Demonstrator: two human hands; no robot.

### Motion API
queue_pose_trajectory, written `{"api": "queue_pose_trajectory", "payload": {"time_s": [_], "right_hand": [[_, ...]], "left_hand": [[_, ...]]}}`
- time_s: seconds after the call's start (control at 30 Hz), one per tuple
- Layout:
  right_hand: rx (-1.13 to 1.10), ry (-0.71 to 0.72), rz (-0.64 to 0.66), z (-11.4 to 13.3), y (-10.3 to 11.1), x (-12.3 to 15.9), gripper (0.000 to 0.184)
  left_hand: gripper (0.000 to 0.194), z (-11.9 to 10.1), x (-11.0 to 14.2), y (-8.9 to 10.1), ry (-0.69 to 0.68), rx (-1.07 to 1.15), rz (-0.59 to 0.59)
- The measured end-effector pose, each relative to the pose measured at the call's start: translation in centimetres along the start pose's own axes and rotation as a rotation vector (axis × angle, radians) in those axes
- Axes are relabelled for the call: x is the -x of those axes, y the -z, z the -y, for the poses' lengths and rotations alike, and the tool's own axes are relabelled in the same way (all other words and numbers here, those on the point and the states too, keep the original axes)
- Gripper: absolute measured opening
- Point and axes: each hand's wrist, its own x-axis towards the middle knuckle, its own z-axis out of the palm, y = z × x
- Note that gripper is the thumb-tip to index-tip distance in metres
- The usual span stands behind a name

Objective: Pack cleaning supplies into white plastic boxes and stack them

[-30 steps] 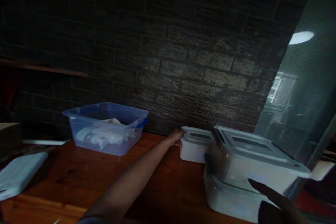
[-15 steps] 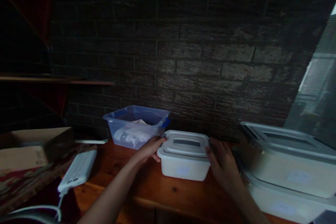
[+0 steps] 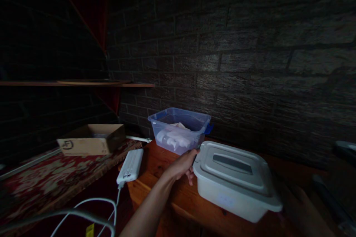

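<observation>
A white lidded storage box (image 3: 226, 189) with a grey oval panel on its lid sits on the wooden table, turned slightly at an angle. My left hand (image 3: 183, 164) grips its left end, thumb up at the lid's rim and fingers lower on the side. My right hand (image 3: 299, 205) is at the box's right end, dark and blurred; its fingers are hard to make out. Just behind my left hand stands a clear bluish plastic bin (image 3: 178, 137), without a lid, holding white bundled items.
At the left, a white power strip (image 3: 130, 164) with trailing cables lies on the corner of the wooden table (image 3: 155, 166). An open cardboard box (image 3: 86, 146) rests on a red patterned rug (image 3: 36, 177). A wall shelf (image 3: 139, 85) juts out above. Blurred grey-edged boxes (image 3: 333, 192) border the right.
The view has swung left, so everything sits further right in it. The white box looks larger and more turned. My left hand stays on its left end; my right hand has become blurred.
</observation>
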Motion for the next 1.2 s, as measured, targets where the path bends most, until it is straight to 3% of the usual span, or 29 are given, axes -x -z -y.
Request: {"api": "queue_pose_trajectory", "payload": {"time_s": [0.1,0.23,0.37,0.47,0.53,0.63,0.77,0.87,1.07,1.2], "right_hand": [[0.005,0.09,0.062,-0.9,-0.6,1.1,0.012],[-0.039,0.018,0.042,0.3,-1.2,2.8,0.02],[-0.329,-0.191,-0.132,2.1,-1.7,3.4,0.039],[-0.337,-0.246,-0.202,2.8,-1.9,3.9,0.056],[-0.241,-0.197,-0.196,3.2,-1.9,4.3,0.057],[-0.121,-0.093,-0.185,3.9,-1.8,4.7,0.051],[-0.037,-0.015,-0.198,4.6,-1.6,4.4,0.052],[-0.021,0.029,-0.229,5.2,-1.3,4.0,0.053],[-0.104,0.13,-0.291,9.1,1.7,3.7,0.045],[-0.123,0.212,-0.338,11.5,5.8,3.5,0.04]], "left_hand": [[0.053,1.5,0.3,-0.3,0.017,0.067,0.004],[0.061,3.1,0.4,-0.6,0.012,0.081,-0.061],[0.04,2.8,0.7,-0.1,-0.155,0.04,-0.294],[0.033,2.0,1.4,0.2,-0.362,-0.097,-0.455],[0.037,1.5,2.0,0.0,-0.467,-0.263,-0.458],[0.042,0.9,2.7,-0.6,-0.485,-0.414,-0.428],[0.047,-0.1,3.4,-1.7,-0.455,-0.441,-0.508],[0.047,-1.2,4.1,-1.8,-0.513,-0.433,-0.565],[0.038,-4.4,5.8,-1.7,-0.737,-0.451,-0.638],[0.029,-5.9,6.0,-2.0,-0.733,-0.318,-0.716]]}}
